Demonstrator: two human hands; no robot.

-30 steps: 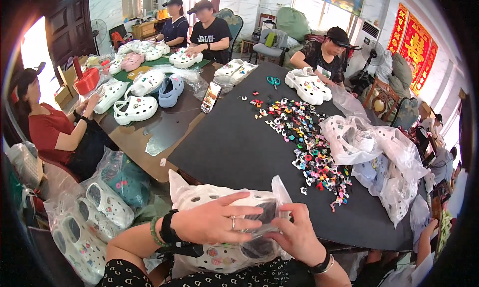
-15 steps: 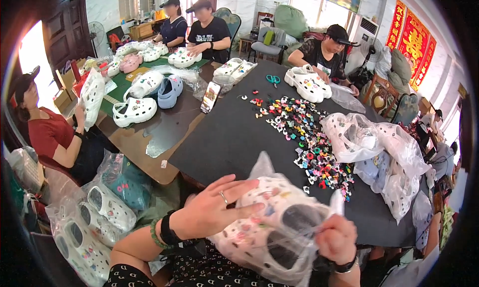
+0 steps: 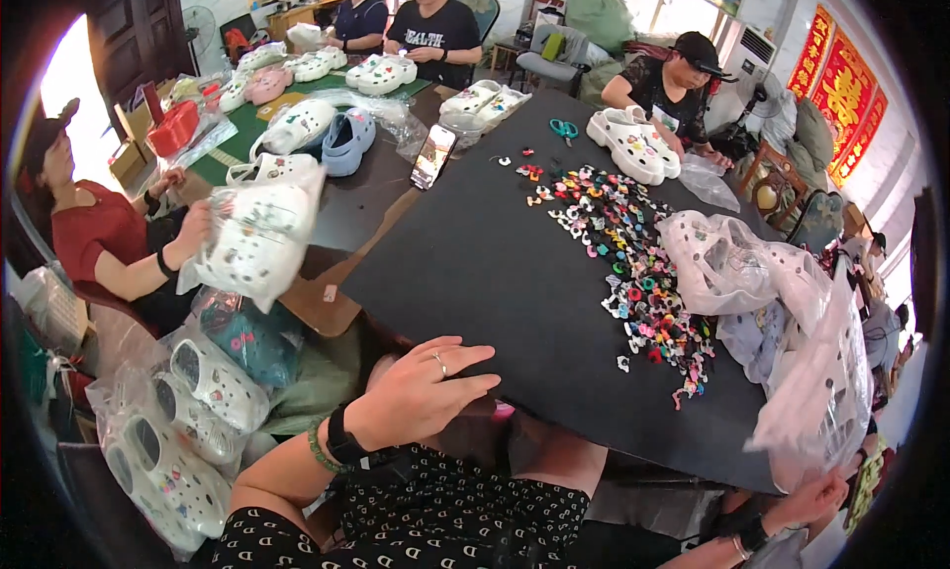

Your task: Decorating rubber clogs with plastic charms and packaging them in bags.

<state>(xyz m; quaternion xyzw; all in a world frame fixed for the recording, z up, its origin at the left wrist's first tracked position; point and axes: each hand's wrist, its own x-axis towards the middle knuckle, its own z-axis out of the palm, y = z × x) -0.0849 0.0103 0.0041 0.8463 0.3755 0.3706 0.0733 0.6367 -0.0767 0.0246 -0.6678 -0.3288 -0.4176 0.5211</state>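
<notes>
My left hand (image 3: pixel 421 396) is held over the near edge of the black table (image 3: pixel 445 292), fingers stretched out and nothing in them. Far to the right, my right hand (image 3: pixel 809 502) is closed at the lower end of a clear plastic bag of clogs (image 3: pixel 813 401), which is smeared by motion. That bag lies against other bagged white clogs (image 3: pixel 717 257) on the table's right side. Between my hands and those bags spreads a heap of small colourful shoe charms (image 3: pixel 643 282).
At left a person in red holds bagged white clogs (image 3: pixel 262 233). More bagged clogs (image 3: pixel 213 386) stand low on my left. Across the table, another person sits by white clogs (image 3: pixel 633 145) and teal scissors (image 3: pixel 564 129). A phone (image 3: pixel 432 156) stands near blue clogs (image 3: pixel 348 142).
My right hand has carried the bag of clogs from my lap to the right-hand pile. My left hand has let go of it. The person in red has swung their bag nearer.
</notes>
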